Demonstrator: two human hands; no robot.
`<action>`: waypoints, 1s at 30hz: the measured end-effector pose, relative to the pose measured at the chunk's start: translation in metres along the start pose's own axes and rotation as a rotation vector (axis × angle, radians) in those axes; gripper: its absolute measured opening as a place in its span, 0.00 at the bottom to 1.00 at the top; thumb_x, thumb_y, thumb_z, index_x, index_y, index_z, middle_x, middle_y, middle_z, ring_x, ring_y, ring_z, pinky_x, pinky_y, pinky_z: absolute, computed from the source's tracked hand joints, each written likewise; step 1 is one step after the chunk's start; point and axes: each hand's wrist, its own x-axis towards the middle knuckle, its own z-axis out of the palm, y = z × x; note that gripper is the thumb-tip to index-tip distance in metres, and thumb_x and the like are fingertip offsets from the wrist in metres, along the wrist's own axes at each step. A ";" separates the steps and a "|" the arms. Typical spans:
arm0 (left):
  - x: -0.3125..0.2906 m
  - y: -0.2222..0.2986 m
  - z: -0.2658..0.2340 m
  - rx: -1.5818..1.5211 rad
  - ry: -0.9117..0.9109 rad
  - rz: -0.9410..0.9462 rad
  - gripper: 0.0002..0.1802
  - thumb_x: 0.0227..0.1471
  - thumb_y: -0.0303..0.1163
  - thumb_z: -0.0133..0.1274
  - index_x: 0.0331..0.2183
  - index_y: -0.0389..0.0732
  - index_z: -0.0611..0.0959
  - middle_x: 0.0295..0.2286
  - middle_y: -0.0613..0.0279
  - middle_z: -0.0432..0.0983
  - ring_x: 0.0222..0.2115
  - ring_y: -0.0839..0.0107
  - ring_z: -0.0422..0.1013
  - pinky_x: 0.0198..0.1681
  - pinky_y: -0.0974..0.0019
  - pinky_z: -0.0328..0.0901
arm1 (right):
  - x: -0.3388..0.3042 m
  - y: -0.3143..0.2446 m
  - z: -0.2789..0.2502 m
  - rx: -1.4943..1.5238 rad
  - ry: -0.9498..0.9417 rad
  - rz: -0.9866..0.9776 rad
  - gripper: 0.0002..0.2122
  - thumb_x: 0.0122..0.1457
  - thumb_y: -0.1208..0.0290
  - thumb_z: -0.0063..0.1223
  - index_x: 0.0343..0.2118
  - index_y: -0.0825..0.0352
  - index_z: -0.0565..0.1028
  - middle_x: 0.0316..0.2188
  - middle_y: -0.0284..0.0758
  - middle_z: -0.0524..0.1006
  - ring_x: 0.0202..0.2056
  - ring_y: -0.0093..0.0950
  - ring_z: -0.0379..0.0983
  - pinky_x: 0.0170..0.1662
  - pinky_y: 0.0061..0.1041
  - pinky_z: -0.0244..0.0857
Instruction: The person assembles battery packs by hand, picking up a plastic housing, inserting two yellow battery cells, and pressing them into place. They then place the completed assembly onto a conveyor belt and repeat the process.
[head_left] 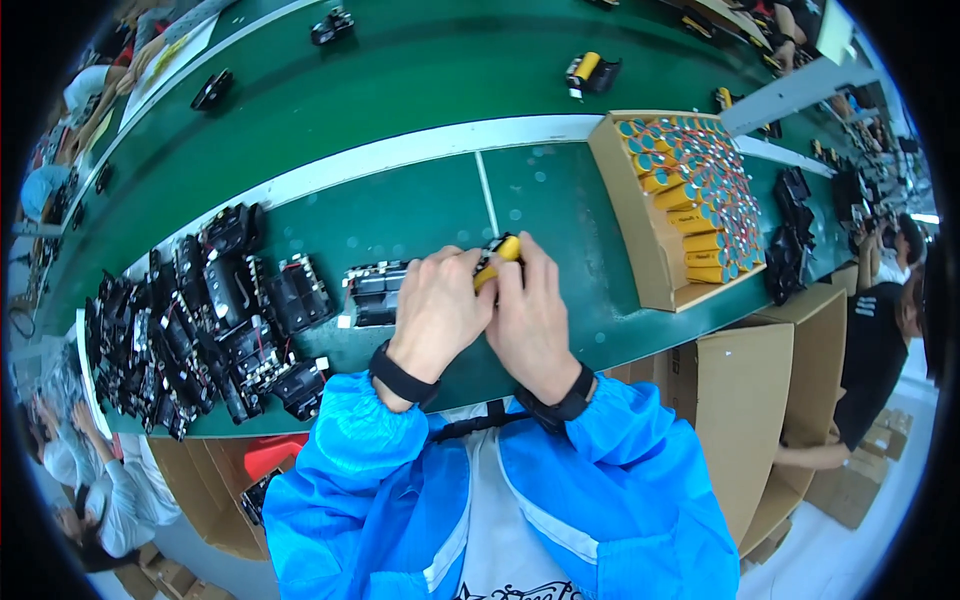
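Observation:
Near the middle of the green bench, my two hands meet around a yellow cylindrical battery point(499, 262) and a small dark part beside it. My right hand point(532, 325) has its fingers curled over the battery from the right. Close against it, my left hand point(438, 308) is closed, its fingertips at the battery's left side; what they pinch is mostly hidden. A black plastic housing point(376, 292) with a circuit board and a white connector lies just left of my left hand, which covers its right end.
Black housings point(220, 300) are heaped on the left of the bench point(560, 205). At right stands a cardboard box point(625, 215) of yellow batteries with wires. Beyond a white rail, a green belt point(450, 90) carries scattered assemblies. Large cartons point(740, 410) stand below at right; other people work nearby.

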 end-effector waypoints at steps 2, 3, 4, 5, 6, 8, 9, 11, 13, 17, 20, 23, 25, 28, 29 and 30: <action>0.007 0.002 0.000 0.000 -0.028 -0.041 0.18 0.42 0.29 0.61 0.37 0.33 0.81 0.32 0.45 0.78 0.35 0.46 0.74 0.40 0.52 0.67 | 0.000 -0.001 0.000 0.017 0.014 0.002 0.22 0.49 0.76 0.60 0.48 0.71 0.69 0.53 0.57 0.64 0.50 0.55 0.64 0.50 0.44 0.67; 0.011 0.002 -0.001 0.003 -0.048 -0.097 0.16 0.41 0.30 0.61 0.36 0.34 0.81 0.31 0.46 0.79 0.34 0.46 0.74 0.40 0.52 0.67 | 0.000 -0.002 0.000 0.044 0.018 -0.008 0.22 0.49 0.75 0.60 0.48 0.71 0.69 0.53 0.58 0.63 0.50 0.55 0.64 0.50 0.44 0.67; 0.014 0.002 0.000 0.006 -0.067 -0.152 0.15 0.41 0.30 0.62 0.34 0.34 0.81 0.30 0.47 0.79 0.34 0.46 0.74 0.39 0.52 0.67 | 0.000 -0.002 -0.001 0.070 0.025 -0.019 0.21 0.50 0.75 0.60 0.48 0.71 0.69 0.54 0.59 0.63 0.50 0.56 0.64 0.50 0.45 0.66; 0.016 0.001 0.001 0.006 -0.073 -0.134 0.15 0.41 0.30 0.62 0.34 0.34 0.81 0.30 0.47 0.79 0.34 0.46 0.74 0.39 0.52 0.67 | -0.001 -0.001 -0.002 0.059 0.037 -0.010 0.21 0.50 0.75 0.60 0.48 0.71 0.69 0.54 0.59 0.63 0.50 0.56 0.64 0.50 0.45 0.66; 0.017 -0.003 0.003 -0.011 -0.072 -0.142 0.14 0.41 0.30 0.62 0.33 0.35 0.81 0.30 0.48 0.79 0.34 0.47 0.75 0.39 0.52 0.67 | -0.001 -0.002 -0.004 0.053 0.046 -0.013 0.21 0.49 0.75 0.60 0.47 0.71 0.69 0.54 0.56 0.64 0.51 0.54 0.65 0.51 0.43 0.66; 0.019 -0.005 0.006 -0.044 -0.068 -0.157 0.12 0.40 0.29 0.62 0.32 0.37 0.81 0.30 0.49 0.79 0.33 0.49 0.75 0.39 0.53 0.66 | 0.000 -0.002 -0.009 0.040 0.065 -0.022 0.19 0.49 0.75 0.62 0.45 0.69 0.71 0.54 0.52 0.66 0.53 0.50 0.66 0.52 0.40 0.66; 0.018 -0.002 0.005 -0.044 -0.064 -0.148 0.12 0.40 0.29 0.62 0.32 0.37 0.81 0.30 0.49 0.79 0.33 0.49 0.75 0.39 0.53 0.66 | 0.002 0.000 -0.018 0.035 0.074 -0.024 0.19 0.49 0.75 0.62 0.45 0.69 0.71 0.54 0.52 0.66 0.53 0.50 0.66 0.52 0.40 0.66; 0.014 0.002 0.003 0.075 -0.030 -0.011 0.12 0.40 0.31 0.62 0.30 0.37 0.82 0.30 0.51 0.80 0.32 0.50 0.76 0.40 0.54 0.64 | 0.011 0.012 -0.051 0.116 -0.027 -0.016 0.16 0.51 0.74 0.61 0.43 0.69 0.74 0.47 0.49 0.73 0.48 0.46 0.71 0.48 0.37 0.69; 0.014 0.001 0.001 0.146 0.008 0.042 0.11 0.40 0.31 0.62 0.29 0.37 0.82 0.30 0.52 0.80 0.32 0.51 0.76 0.41 0.54 0.63 | 0.026 0.033 -0.081 0.155 -0.011 0.071 0.12 0.53 0.73 0.59 0.40 0.70 0.77 0.37 0.45 0.78 0.39 0.42 0.76 0.42 0.34 0.71; 0.018 0.012 -0.006 0.423 -0.048 0.121 0.16 0.41 0.37 0.63 0.34 0.40 0.84 0.25 0.51 0.79 0.31 0.50 0.75 0.43 0.59 0.61 | 0.075 0.099 -0.143 -0.111 -0.153 0.435 0.09 0.55 0.71 0.56 0.35 0.71 0.79 0.18 0.40 0.78 0.22 0.34 0.78 0.29 0.29 0.72; 0.045 0.041 -0.030 0.523 -0.409 -0.018 0.17 0.39 0.41 0.63 0.30 0.40 0.86 0.24 0.50 0.80 0.29 0.51 0.76 0.40 0.58 0.66 | 0.081 0.168 -0.130 0.035 -0.165 0.455 0.09 0.54 0.69 0.57 0.32 0.71 0.79 0.16 0.41 0.77 0.19 0.34 0.77 0.26 0.30 0.71; 0.075 0.040 -0.048 0.507 -0.364 -0.056 0.18 0.36 0.42 0.64 0.29 0.39 0.87 0.25 0.50 0.81 0.27 0.53 0.77 0.38 0.58 0.69 | 0.091 0.176 -0.115 0.088 -0.136 0.392 0.10 0.53 0.67 0.58 0.28 0.72 0.78 0.15 0.43 0.75 0.18 0.35 0.75 0.24 0.32 0.69; 0.102 0.030 -0.060 0.446 -0.343 -0.090 0.20 0.35 0.43 0.65 0.29 0.38 0.88 0.25 0.50 0.81 0.26 0.55 0.78 0.35 0.58 0.72 | 0.093 0.170 -0.110 0.014 -0.044 0.278 0.12 0.51 0.66 0.58 0.24 0.73 0.77 0.14 0.44 0.73 0.16 0.36 0.74 0.23 0.33 0.67; 0.157 -0.002 -0.076 0.334 -0.187 -0.172 0.22 0.34 0.44 0.66 0.30 0.36 0.87 0.25 0.48 0.81 0.27 0.58 0.79 0.33 0.58 0.73 | 0.090 0.162 -0.131 -0.234 0.021 0.151 0.14 0.49 0.65 0.57 0.20 0.74 0.75 0.12 0.46 0.70 0.14 0.37 0.71 0.21 0.34 0.64; 0.172 -0.011 -0.085 0.335 -0.192 -0.225 0.24 0.34 0.43 0.66 0.32 0.35 0.87 0.30 0.48 0.81 0.32 0.56 0.79 0.37 0.58 0.73 | 0.090 0.156 -0.140 -0.215 0.019 0.137 0.14 0.49 0.65 0.57 0.20 0.74 0.75 0.12 0.46 0.70 0.14 0.37 0.71 0.21 0.34 0.64; 0.186 -0.018 -0.091 0.332 -0.202 -0.270 0.25 0.35 0.43 0.66 0.35 0.35 0.86 0.35 0.47 0.82 0.37 0.55 0.79 0.41 0.58 0.73 | 0.087 0.152 -0.152 -0.226 -0.018 0.181 0.14 0.49 0.65 0.56 0.19 0.74 0.74 0.13 0.46 0.70 0.13 0.37 0.69 0.21 0.35 0.63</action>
